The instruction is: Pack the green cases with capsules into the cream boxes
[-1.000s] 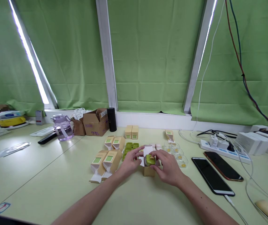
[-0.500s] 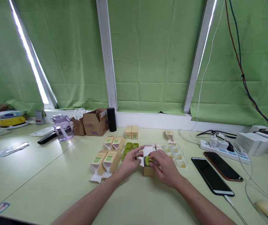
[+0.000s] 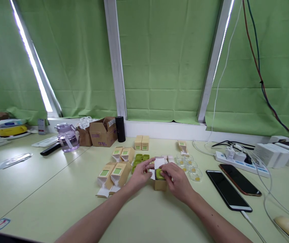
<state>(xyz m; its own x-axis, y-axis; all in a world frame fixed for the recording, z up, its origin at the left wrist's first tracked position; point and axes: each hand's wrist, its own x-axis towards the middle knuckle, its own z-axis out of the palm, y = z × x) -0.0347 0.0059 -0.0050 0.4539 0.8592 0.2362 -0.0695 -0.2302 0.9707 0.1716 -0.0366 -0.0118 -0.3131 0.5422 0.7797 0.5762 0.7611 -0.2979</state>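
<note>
A small kraft cardboard box (image 3: 161, 185) stands on the table before me with its white flaps raised. In its opening sits a green square container (image 3: 159, 174) with a rounded top. The fingers of my right hand (image 3: 178, 180) close on the container's right side. My left hand (image 3: 140, 176) steadies the box from the left, thumb and fingers at its white side flap. Behind my left hand are several green containers (image 3: 138, 157), partly hidden. Clear plastic cups with yellow bits (image 3: 195, 176) and pinkish-white pieces (image 3: 170, 158) lie beyond my right hand.
Open kraft boxes (image 3: 117, 170) lie left, with closed ones (image 3: 141, 143) farther back. Two phones (image 3: 229, 189) and a power strip (image 3: 242, 163) with cables are at right. A purple-tinted jug (image 3: 67, 137), a larger carton (image 3: 103, 132) and a black cylinder (image 3: 120, 129) stand back left.
My right fingers have shifted slightly left over the green container, which sits a little more level in the box. My left hand stays put. A brownish shape has appeared at the left edge.
</note>
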